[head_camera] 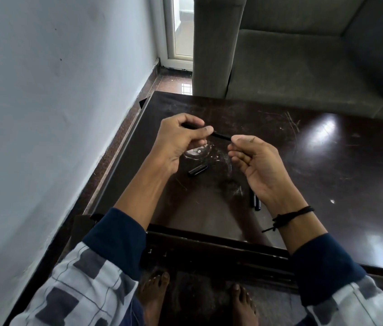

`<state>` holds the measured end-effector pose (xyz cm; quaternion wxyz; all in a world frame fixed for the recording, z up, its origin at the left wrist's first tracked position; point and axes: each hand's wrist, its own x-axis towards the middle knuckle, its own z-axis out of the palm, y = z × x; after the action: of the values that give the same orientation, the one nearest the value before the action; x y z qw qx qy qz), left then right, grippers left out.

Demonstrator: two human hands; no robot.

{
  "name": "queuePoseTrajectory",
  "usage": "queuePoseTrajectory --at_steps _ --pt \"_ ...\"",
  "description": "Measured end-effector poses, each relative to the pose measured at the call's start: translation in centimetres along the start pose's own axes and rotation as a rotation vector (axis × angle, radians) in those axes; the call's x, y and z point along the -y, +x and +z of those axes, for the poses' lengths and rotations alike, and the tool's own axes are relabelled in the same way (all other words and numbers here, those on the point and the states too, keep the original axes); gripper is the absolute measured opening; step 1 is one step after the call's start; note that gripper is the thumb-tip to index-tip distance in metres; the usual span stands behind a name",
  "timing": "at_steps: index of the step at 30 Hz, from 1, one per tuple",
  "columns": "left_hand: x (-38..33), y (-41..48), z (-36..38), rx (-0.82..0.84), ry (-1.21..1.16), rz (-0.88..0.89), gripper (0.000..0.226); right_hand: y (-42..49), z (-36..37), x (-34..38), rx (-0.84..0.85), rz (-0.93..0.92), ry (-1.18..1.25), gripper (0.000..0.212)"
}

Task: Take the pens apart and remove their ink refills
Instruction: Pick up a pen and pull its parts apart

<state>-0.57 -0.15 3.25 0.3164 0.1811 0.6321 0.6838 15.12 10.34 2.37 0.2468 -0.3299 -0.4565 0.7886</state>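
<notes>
Pen (218, 135) held above tabletop (327, 161).
My left grip (181, 140) closed around its end; right grip (251, 158) curled loosely, fingertips at the other end, contact unclear.

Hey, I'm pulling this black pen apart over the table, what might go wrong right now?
Two risks, judging by this view. The pen is held in the air between the left hand and right hand, so a sudden release might fling a small part off the table. Black pieces already lying there, the cap and the two by your right wrist, blend into the dark top and may get mislaid.
</notes>
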Motion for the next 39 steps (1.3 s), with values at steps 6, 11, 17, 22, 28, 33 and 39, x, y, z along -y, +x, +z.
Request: queuePoseTrajectory --at_steps 6,11,17,22,28,33,39 --pt "0.4 -0.3 0.5 0.070 -0.340 -0.210 0.028 -0.4 0.3 -0.4 0.036 -0.048 -0.121 0.003" --pt "0.5 -0.7 1.3 0.094 -0.290 -0.182 0.011 -0.5 0.5 -0.6 -0.010 -0.132 -0.254 0.007" --pt "0.9 -1.0 2.0 -0.009 -0.254 -0.158 0.006 -0.3 0.7 -1.5 -0.063 -0.240 -0.342 0.011" --pt "0.9 -0.9 2.0 -0.034 -0.283 -0.177 0.005 -0.1 0.6 -1.8 -0.046 -0.259 -0.346 0.007" --pt "0.8 -1.0 1.9 -0.027 -0.300 -0.190 0.007 0.0 0.6 -1.6 -0.090 -0.230 -0.281 0.010" --pt "0.7 -1.1 2.1 -0.031 -0.263 -0.207 0.004 -0.1 0.4 -1.7 -0.118 -0.277 -0.362 0.006" --pt "0.6 -1.0 1.8 -0.031 -0.299 -0.218 0.011 0.1 0.5 -1.6 -0.088 -0.295 -0.365 0.003"
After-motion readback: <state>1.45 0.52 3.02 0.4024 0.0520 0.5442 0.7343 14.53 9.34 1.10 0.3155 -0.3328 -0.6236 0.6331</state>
